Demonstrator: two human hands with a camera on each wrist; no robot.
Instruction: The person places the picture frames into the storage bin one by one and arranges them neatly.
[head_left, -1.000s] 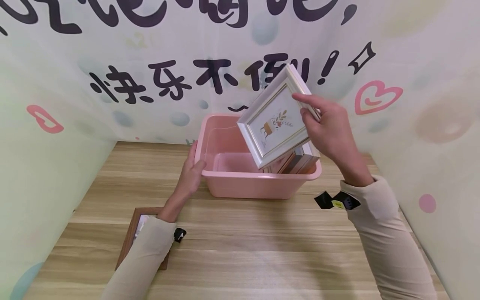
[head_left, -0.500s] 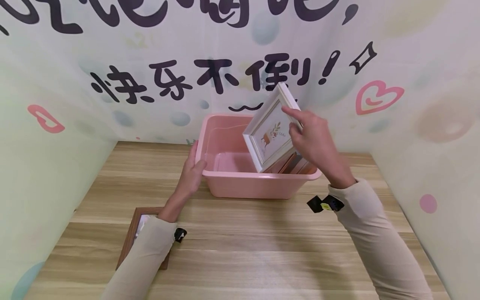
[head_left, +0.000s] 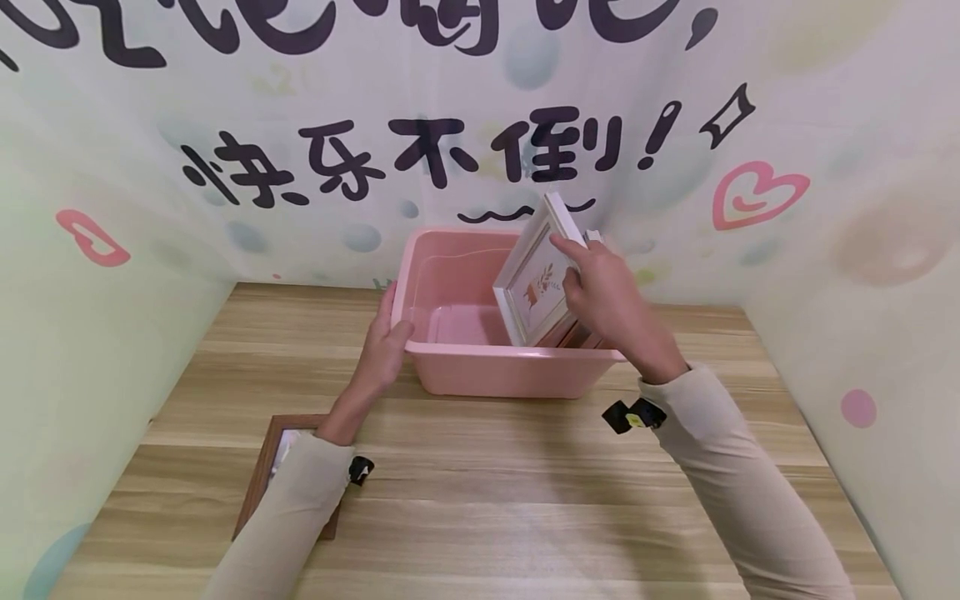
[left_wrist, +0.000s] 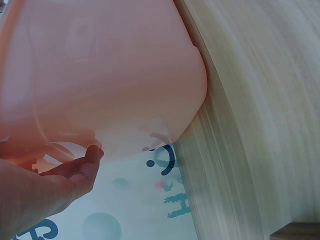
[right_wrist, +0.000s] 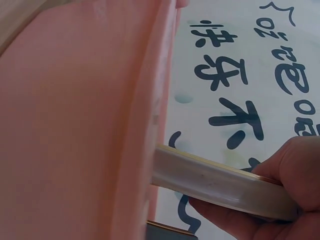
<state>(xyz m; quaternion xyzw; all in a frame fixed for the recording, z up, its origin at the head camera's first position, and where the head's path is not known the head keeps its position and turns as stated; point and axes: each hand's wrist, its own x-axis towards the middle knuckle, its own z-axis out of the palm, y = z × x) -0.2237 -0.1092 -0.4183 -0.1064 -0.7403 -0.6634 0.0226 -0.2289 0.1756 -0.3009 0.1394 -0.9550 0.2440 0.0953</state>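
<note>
In the head view a pink plastic basin (head_left: pixel 510 371) stands on the table near the back wall. My left hand (head_left: pixel 378 354) grips its left rim, thumb over the edge; the left wrist view shows the fingers (left_wrist: pixel 90 160) at the basin's outer wall. My right hand (head_left: pixel 607 296) holds a white picture frame (head_left: pixel 517 287) by its right side. The frame leans inside the basin's right half, its plant picture facing up and left. In the right wrist view, the frame's white edge (right_wrist: pixel 215 182) lies between thumb and fingers. Other picture frames (head_left: pixel 581 337) stand behind it, mostly hidden by the hand.
A brown wooden picture frame (head_left: pixel 258 483) lies on the table (head_left: pixel 480 492) at the left, partly covered by my left sleeve (head_left: pixel 288 500). A printed wall (head_left: pixel 315 242) rises behind the basin, with side walls at left and right.
My right hand has moved down and left, lowering the white picture frame deeper into the basin and turning it more upright. The left hand has stayed on the rim.
</note>
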